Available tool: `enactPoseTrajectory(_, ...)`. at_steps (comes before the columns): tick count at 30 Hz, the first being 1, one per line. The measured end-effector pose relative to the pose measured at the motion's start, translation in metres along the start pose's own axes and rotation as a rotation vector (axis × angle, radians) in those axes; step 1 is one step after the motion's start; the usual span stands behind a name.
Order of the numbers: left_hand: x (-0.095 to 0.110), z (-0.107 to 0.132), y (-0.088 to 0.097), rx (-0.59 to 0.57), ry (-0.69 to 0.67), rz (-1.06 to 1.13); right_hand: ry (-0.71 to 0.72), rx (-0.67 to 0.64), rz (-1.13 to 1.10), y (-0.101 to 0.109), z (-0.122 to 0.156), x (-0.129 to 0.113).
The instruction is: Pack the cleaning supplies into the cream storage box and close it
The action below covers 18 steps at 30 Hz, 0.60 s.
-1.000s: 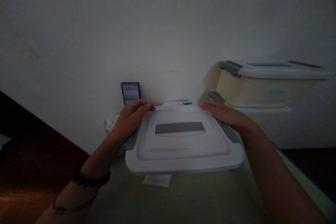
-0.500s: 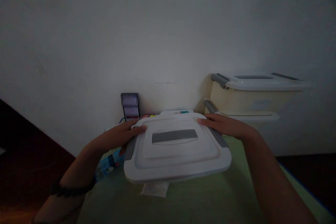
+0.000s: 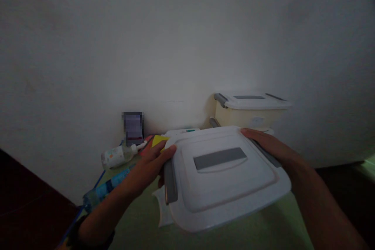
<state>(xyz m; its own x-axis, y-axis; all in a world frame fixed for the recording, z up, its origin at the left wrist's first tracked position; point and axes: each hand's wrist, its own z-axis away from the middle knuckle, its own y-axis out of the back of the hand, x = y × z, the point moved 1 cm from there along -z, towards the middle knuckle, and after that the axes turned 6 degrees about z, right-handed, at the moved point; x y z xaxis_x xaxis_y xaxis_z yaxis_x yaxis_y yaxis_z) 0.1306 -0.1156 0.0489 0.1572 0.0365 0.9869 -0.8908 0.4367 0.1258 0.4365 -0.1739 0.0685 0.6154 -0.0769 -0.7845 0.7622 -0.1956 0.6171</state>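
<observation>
A white storage box lid, with grey side clips and a grey strip in its centre, fills the lower middle of the head view. It is tilted, and what lies beneath it is hidden. My left hand grips the left edge by the clip, thumb on top and fingers curling below. At the far right corner, my right hand holds the other side near its clip. Under the left edge a white, curved-edged piece shows on the green tabletop.
Another cream storage box with a white lid stands against the wall, stacked on something similar. On the left lie a pump bottle and a blue-labelled plastic bottle. Behind are an upright screen device and a yellow item.
Both hands have shifted the lid to the right and nearer, and it is tilted differently. The view has also moved, so the pump bottle and a wall frame now show.
</observation>
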Motion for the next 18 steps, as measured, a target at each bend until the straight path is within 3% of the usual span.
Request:
enactPoseTrajectory(3, -0.004, -0.004, -0.019, 0.034, -0.023, 0.098, -0.172, -0.015, -0.101, 0.011, 0.014, 0.009)
enactPoseTrajectory(5, -0.010, -0.006, -0.031, -0.017, 0.016, 0.184, -0.243, -0.021, -0.112, 0.019, 0.020, 0.015)
enactPoseTrajectory(10, -0.026, -0.002, -0.067, -0.393, 0.036, 0.339, -0.268, 0.015, 0.002, 0.044, 0.023, 0.050)
enactPoseTrajectory(13, -0.035, -0.002, -0.088, -0.547, -0.021, 0.415, -0.237, 0.025, 0.087, 0.055, 0.020, 0.078)
enactPoseTrajectory(16, -0.042, -0.007, -0.102, -0.563, -0.020, 0.454, -0.217, 0.005, 0.124, 0.059, 0.021, 0.096)
enactPoseTrajectory(18, -0.045, -0.014, -0.105, -0.502, -0.013, 0.455, -0.211, 0.013, 0.135, 0.058, 0.021, 0.101)
